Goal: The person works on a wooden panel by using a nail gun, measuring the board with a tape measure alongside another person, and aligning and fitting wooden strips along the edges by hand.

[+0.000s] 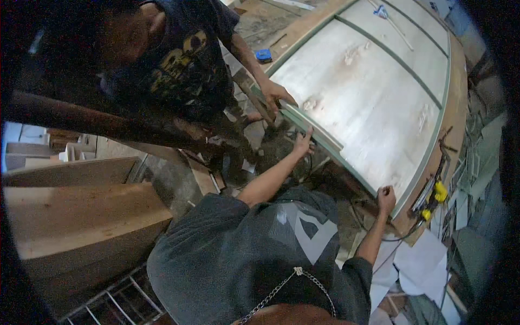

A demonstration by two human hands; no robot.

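A large pale panel [374, 103] in a green frame lies on a wooden surface ahead of me. At its near edge, my left hand [304, 143] closes round the green frame edge [325, 145], beside a narrow loose-looking strip [314, 129] along that edge. A co-worker's hand [277, 93] presses on the strip's far end. My right hand [386, 200] is curled into a closed shape at the frame's near right corner; what its fingers pinch, if anything, is too small to make out.
A yellow-and-black tool [439, 192] and a dark metal clamp [445, 146] lie right of the panel. A blue tape measure [264, 55] sits beyond the co-worker's arm. Curved wooden panels [92, 211] stand at left. White sheets [422, 262] lie lower right.
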